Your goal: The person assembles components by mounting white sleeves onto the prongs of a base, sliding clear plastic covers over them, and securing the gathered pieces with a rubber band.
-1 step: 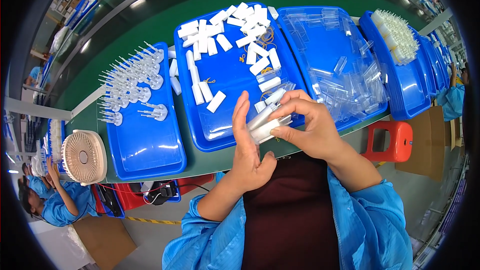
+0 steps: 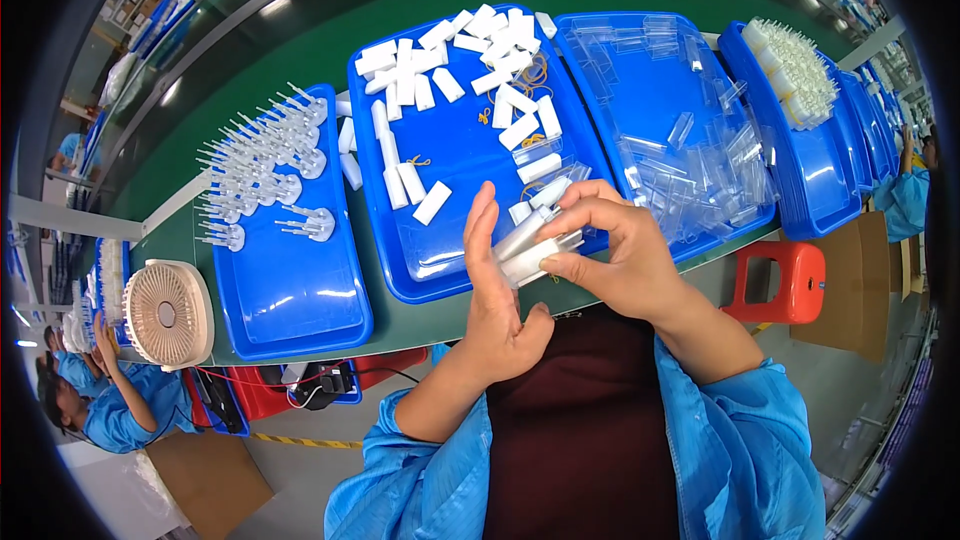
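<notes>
Right hand (image 2: 635,260): pinching white rectangular blocks (image 2: 523,267)
Left hand (image 2: 503,325): pretty flat, fingers straight, against the blocks' ends
Blocks: between both hands, over a big blue plastic tray's (image 2: 462,160) near edge
Next tray (image 2: 640,90): also blue, clear plastic pieces (image 2: 742,162) heaped in

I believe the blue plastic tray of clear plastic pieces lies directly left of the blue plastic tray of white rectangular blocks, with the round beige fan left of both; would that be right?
Not quite: the head view shows the blue plastic tray of clear plastic pieces directly right of the blue plastic tray of white rectangular blocks. The round beige fan is left of both.
</notes>
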`<state>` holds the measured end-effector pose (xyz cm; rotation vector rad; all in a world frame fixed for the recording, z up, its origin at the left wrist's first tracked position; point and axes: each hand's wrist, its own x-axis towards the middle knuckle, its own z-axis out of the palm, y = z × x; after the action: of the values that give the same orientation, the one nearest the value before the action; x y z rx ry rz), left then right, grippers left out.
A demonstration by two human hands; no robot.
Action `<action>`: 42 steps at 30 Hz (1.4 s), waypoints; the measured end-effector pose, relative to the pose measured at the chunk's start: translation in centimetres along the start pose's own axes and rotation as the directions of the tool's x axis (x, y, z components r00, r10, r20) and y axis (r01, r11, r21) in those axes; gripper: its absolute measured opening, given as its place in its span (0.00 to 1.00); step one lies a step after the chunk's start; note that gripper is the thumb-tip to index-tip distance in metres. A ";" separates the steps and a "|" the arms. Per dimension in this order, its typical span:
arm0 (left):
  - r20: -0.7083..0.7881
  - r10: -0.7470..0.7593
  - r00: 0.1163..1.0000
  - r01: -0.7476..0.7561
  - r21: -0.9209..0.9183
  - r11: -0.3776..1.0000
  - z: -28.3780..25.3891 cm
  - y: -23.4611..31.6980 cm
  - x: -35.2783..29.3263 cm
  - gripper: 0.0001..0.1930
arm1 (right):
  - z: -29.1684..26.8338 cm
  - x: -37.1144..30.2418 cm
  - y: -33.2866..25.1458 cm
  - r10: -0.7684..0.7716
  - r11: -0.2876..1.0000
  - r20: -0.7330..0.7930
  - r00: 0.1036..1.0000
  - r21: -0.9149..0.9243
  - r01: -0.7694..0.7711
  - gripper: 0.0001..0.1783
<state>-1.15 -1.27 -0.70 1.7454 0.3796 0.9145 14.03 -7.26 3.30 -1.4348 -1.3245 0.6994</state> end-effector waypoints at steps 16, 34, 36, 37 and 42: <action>0.490 -0.251 0.835 0.541 -0.644 0.541 -1.7 0.7 -0.2 0.41 | -1.9 0.0 -2.3 -0.216 0.967 0.344 0.914 -0.056 0.249 0.15; 0.196 -0.267 0.943 0.313 -0.795 0.519 -4.2 0.3 0.4 0.18 | -5.5 14.8 3.4 -0.020 0.495 0.306 0.952 -0.824 0.276 0.08; 0.176 -0.303 0.937 0.313 -0.808 0.499 -4.4 0.7 0.7 0.19 | -4.9 15.3 5.0 0.025 0.350 0.317 0.948 -0.891 0.289 0.08; 0.161 -0.342 0.926 0.318 -0.821 0.474 -4.5 0.9 0.7 0.20 | -4.5 15.5 5.2 0.021 0.351 0.322 0.946 -0.889 0.295 0.08; 0.095 -0.293 0.952 0.247 -0.801 0.546 -4.9 0.4 0.8 0.23 | -3.8 16.2 5.6 0.000 0.375 0.374 0.928 -0.860 0.346 0.06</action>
<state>-4.34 2.38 0.64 0.7726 0.1951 0.7255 23.11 7.69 2.77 -2.0321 -2.3119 -0.0788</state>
